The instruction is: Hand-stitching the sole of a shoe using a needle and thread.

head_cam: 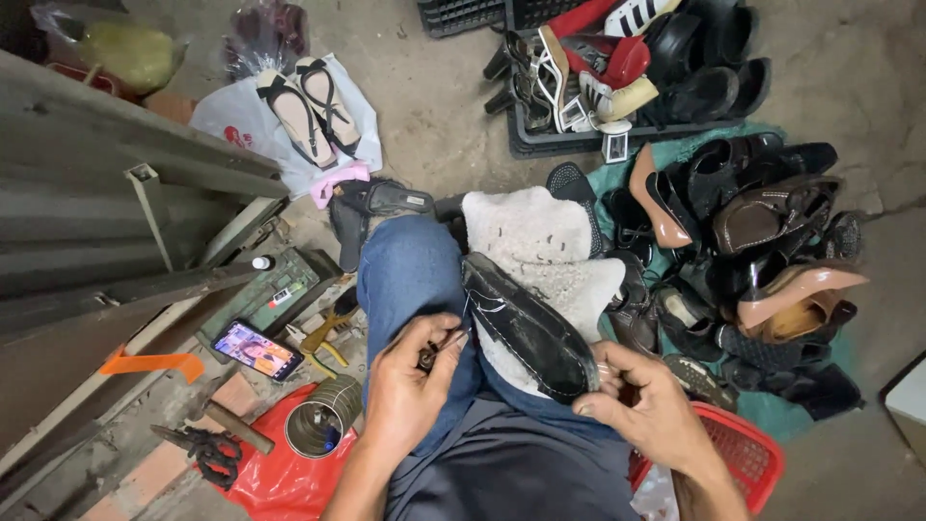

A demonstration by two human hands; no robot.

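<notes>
Bare concrete floor (434, 106) carries it all: beside the black crate (540, 143) of shoes, loose pairs sprawl over a green cloth (617, 174); left of it, sandals on a white bag (231, 121).

Black shoe sole (529, 328) lies across lap on white cloth (540, 251), over blue jeans (410, 275). Right hand (651, 410) grips sole's near end. Left hand (410, 381) pinches small dark tool (431, 353) beside sole edge. Phone (256, 349) with lit screen on ground at left, metal tin (321, 417) on red bag (275, 478), scissors (214, 452) nearby. Shoe pile (762, 251) at right, red basket (738, 449) under right wrist.
</notes>
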